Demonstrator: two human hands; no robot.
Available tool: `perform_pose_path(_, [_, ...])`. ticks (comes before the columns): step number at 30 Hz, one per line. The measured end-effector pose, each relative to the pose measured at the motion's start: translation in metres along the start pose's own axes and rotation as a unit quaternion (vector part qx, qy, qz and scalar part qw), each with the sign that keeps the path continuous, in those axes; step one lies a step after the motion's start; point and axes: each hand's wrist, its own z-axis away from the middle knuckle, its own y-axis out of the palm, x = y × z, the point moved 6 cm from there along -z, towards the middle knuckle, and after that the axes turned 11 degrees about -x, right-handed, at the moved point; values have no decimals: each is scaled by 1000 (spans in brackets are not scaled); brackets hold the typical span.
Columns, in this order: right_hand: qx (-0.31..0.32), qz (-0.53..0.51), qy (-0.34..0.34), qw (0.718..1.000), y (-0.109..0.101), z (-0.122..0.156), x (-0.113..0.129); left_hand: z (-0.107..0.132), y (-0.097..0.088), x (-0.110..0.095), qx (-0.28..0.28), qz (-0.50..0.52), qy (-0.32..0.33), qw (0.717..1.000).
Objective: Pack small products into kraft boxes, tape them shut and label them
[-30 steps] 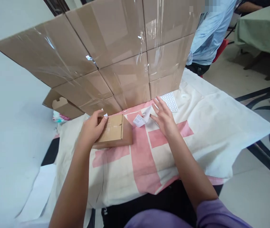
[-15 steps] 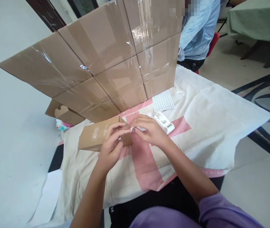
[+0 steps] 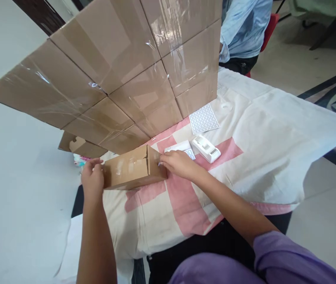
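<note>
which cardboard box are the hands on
The small brown cardboard box lying alone on the cream-and-pink cloth: left hand at one end, right hand at the other. The rest stand stacked in a taped wall behind it.

Bright, even daylight. Glare streaks the taped cardboard wall (image 3: 120,71) at twelve o'clock. Soft shadow under the small box (image 3: 129,171) by my left hand (image 3: 92,181). Edges bow outward; my sleeve (image 3: 289,256) at five o'clock is slightly blurred.

Taped cardboard wall (image 3: 132,71), sticker sheet (image 3: 204,119), white dispenser (image 3: 206,148) (on pink-crossed cloth (image 3: 274,130))
</note>
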Motion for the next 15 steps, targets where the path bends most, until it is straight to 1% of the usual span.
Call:
perform_pose_path(2, [1, -9, -5, 1000, 3, -2, 2, 0, 2, 4, -18, 10, -36, 999])
perform_pose_path(4, [-14, -15, 0, 1000, 4, -5, 3, 3, 1, 4, -26, 33, -58, 997])
perform_pose_path(6, [-60, -16, 23, 998, -2, -7, -1, 6, 1, 2, -22, 46, -58, 997])
perform_pose_path(9, [-158, -35, 77, 984, -19, -7, -13, 9, 1, 0, -21, 52, -48, 997])
perform_pose_path(10, [-174, -59, 75, 980, -23, -7, -14, 9, 1, 0, -22, 54, -45, 997])
perform_pose_path(11, [-175, -89, 54, 979, -25, -7, -12, 10, 1, -1, -24, 58, -43, 997])
perform_pose_path(12, [-160, -124, 18, 979, -25, -7, -6, 10, 2, -1, -24, 63, -43, 997])
perform_pose_path(14, [-111, -176, -54, 977, -18, -6, 13, 9, 1, -2, -25, 81, -50, 995])
perform_pose_path(15, [-89, -188, -70, 976, -13, -6, 22, 9, 0, -2, -25, 94, -56, 994])
